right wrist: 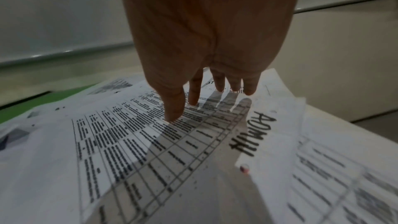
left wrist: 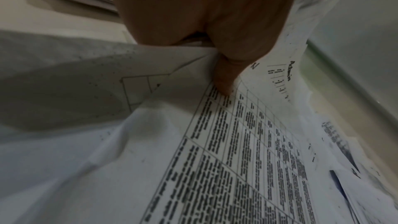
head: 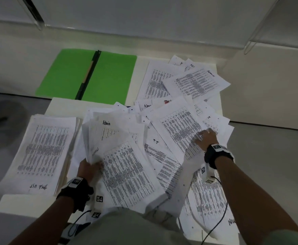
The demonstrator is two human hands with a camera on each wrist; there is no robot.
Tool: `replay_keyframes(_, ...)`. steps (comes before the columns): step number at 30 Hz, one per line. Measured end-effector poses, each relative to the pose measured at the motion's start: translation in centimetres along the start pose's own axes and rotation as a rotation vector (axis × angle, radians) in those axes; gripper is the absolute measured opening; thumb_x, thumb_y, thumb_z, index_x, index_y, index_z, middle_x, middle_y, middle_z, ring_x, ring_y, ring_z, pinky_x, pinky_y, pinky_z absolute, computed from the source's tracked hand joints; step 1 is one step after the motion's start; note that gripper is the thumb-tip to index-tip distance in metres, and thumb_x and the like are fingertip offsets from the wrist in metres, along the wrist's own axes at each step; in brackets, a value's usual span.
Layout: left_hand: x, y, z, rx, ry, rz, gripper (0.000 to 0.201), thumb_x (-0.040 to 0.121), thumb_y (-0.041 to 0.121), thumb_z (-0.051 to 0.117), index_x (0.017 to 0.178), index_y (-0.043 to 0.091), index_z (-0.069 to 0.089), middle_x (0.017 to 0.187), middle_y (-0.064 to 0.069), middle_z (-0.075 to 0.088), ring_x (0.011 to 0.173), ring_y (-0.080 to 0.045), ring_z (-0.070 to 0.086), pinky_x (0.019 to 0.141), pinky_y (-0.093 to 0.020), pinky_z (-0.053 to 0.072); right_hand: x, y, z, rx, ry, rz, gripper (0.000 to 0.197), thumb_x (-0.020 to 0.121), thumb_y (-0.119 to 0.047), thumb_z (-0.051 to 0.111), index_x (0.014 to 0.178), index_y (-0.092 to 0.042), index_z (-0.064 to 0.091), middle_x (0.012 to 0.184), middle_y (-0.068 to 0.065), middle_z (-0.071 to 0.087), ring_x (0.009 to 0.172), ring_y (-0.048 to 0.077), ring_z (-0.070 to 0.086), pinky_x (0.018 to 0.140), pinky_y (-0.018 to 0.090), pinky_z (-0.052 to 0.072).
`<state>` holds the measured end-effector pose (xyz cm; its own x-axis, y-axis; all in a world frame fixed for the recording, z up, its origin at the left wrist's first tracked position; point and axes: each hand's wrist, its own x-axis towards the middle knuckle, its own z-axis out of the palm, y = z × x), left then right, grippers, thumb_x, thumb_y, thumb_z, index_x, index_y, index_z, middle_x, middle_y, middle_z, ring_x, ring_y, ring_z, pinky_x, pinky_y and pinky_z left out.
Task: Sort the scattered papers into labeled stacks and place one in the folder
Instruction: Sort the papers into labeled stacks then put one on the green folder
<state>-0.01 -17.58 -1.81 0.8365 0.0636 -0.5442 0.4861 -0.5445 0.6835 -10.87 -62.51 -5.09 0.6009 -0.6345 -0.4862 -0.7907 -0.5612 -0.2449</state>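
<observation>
Head: papers (head: pixel 180 124) under right hand (head: pixel 206 138)

We see a bright green folder (head: pixel 109 75) with a black spine (head: pixel 89 75), white papers (head: pixel 178 128) gridded with black printed tables and black handwritten labels, one label in red (head: pixel 167 102), black wrist straps (head: pixel 213 154), a cream table (head: pixel 63 105)
</observation>
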Motion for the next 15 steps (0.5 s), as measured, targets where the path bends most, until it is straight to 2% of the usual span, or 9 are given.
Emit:
replay_keyframes(2,-0.1,0.0,-0.1,-0.048,-0.007,-0.029,0.011,0.083,-0.01,0.059,0.082,0.0,0.06,0.071,-0.008,0.059,0.067,-0.023,0.055,0.048,-0.02,0.049,0.4,-0.2,-0.1,-0.079,-0.033,-0.005,0.06,0.077,-0.038,0.076,0.128,-0.019,0.05,0.154,0.014,0.021,0.144,0.033,0.02,0.111,0.048,0.032)
replay_keyframes(3,0.1,0.0,-0.1,-0.054,-0.014,-0.031,0.008,0.083,-0.01,0.06,0.087,-0.004,0.062,0.073,-0.009,0.06,0.067,-0.022,0.055,0.045,-0.018,0.05,0.6,-0.3,-0.2,-0.102,-0.034,0.009,0.068,0.072,-0.04,0.079,0.128,-0.02,0.047,0.152,0.013,0.023,0.143,0.034,0.021,0.11,0.051,0.032)
replay_keyframes(5,0.6,-0.4,0.1,-0.031,-0.019,-0.027,0.02,0.082,-0.006,0.064,0.102,-0.008,0.062,0.081,-0.013,0.063,0.069,-0.022,0.057,0.05,-0.022,0.049,1.0,-0.4,-0.3,-0.101,-0.043,0.05,0.092,0.061,-0.047,0.086,0.135,-0.022,0.037,0.151,0.011,0.024,0.142,0.034,0.022,0.111,0.053,0.03)
replay_keyframes(7,0.7,-0.4,0.2,-0.007,-0.002,-0.017,0.021,0.082,-0.005,0.063,0.104,-0.006,0.063,0.086,-0.015,0.064,0.069,-0.022,0.058,0.06,-0.023,0.045,1.5,-0.7,-0.5,-0.146,-0.025,0.093,0.116,0.05,-0.054,0.088,0.142,-0.02,0.027,0.15,0.013,0.028,0.14,0.035,0.028,0.11,0.052,0.029)
replay_keyframes(8,0.8,-0.4,0.4,0.014,0.007,-0.006,0.022,0.083,-0.005,0.063,0.104,-0.004,0.063,0.089,-0.014,0.063,0.072,-0.023,0.058,0.064,-0.025,0.045,1.6,-0.8,-0.7,-0.176,-0.006,0.104,0.121,0.05,-0.057,0.088,0.144,-0.017,0.023,0.148,0.014,0.032,0.138,0.036,0.032,0.109,0.05,0.031)
replay_keyframes(10,1.3,-0.5,0.8,0.069,0.015,0.006,0.026,0.083,-0.006,0.063,0.109,-0.004,0.062,0.093,-0.012,0.06,0.084,-0.026,0.058,0.074,-0.031,0.042,2.2,-1.0,-0.9,-0.162,0.059,0.114,0.112,0.062,-0.054,0.083,0.147,-0.012,0.023,0.145,0.018,0.04,0.135,0.036,0.038,0.108,0.047,0.034)
replay_keyframes(12,1.8,-0.8,1.2,0.159,-0.006,-0.001,0.025,0.083,-0.006,0.061,0.108,-0.004,0.062,0.091,-0.012,0.06,0.092,-0.033,0.06,0.076,-0.032,0.039,2.5,-1.4,-1.3,-0.042,0.095,0.115,0.082,0.081,-0.043,0.071,0.146,-0.011,0.031,0.142,0.02,0.046,0.132,0.036,0.043,0.107,0.046,0.037)
replay_keyframes(15,2.4,-1.2,1.2,0.222,-0.012,-0.027,0.024,0.083,-0.004,0.061,0.107,-0.003,0.062,0.092,-0.017,0.063,0.087,-0.031,0.059,0.075,-0.033,0.04,2.7,-2.1,-1.5,0.093,0.055,0.148,0.058,0.094,-0.033,0.056,0.142,-0.004,0.042,0.145,0.02,0.045,0.133,0.035,0.044,0.108,0.043,0.036)
